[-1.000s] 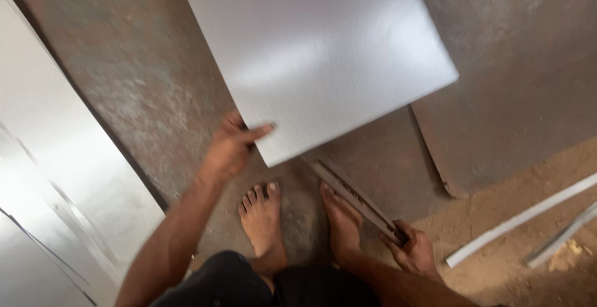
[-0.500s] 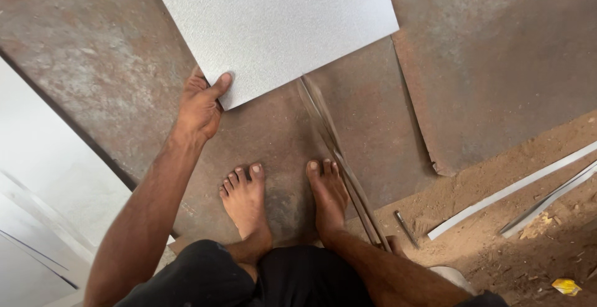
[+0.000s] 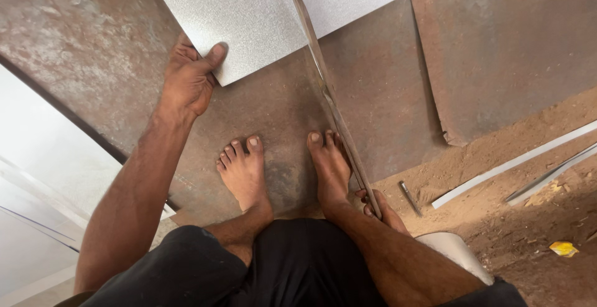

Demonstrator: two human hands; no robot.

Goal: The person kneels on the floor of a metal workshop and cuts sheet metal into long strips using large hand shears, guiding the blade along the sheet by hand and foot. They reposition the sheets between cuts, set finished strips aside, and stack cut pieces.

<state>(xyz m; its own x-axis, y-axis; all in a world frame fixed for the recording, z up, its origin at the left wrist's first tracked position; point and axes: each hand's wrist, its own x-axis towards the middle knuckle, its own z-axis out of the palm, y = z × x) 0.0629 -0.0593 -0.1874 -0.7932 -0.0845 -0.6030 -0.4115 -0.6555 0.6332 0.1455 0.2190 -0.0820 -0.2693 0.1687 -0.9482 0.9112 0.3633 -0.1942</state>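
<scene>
Head cam looking straight down here. The left hand [image 3: 189, 83] is pinching the near corner of a pale grey metal sheet [image 3: 273, 15]: thumb lying flat on top of the sheet, the other fingers curled under the edge, so it's a closed grip on that corner. The sheet lies on a big rusty brown plate [image 3: 81, 40] and runs out of the top of the frame, so only its lower part shows.

The right hand [image 3: 379, 210] is down low beside the right foot [image 3: 329, 167], closed around the near end of a long thin metal strip [image 3: 329, 102]. The strip runs up and away from the hand, past the foot, and its far tip lies over the grey sheet. Most of that hand is tucked behind the forearm, so I can only make out a couple of fingers wrapped on the strip; looks like a firm hold but hard to be sure.

The left foot [image 3: 244, 173] stands on the rusty plate too. A small metal rod [image 3: 409, 196] lies in the dirt just right of the hand.
</scene>
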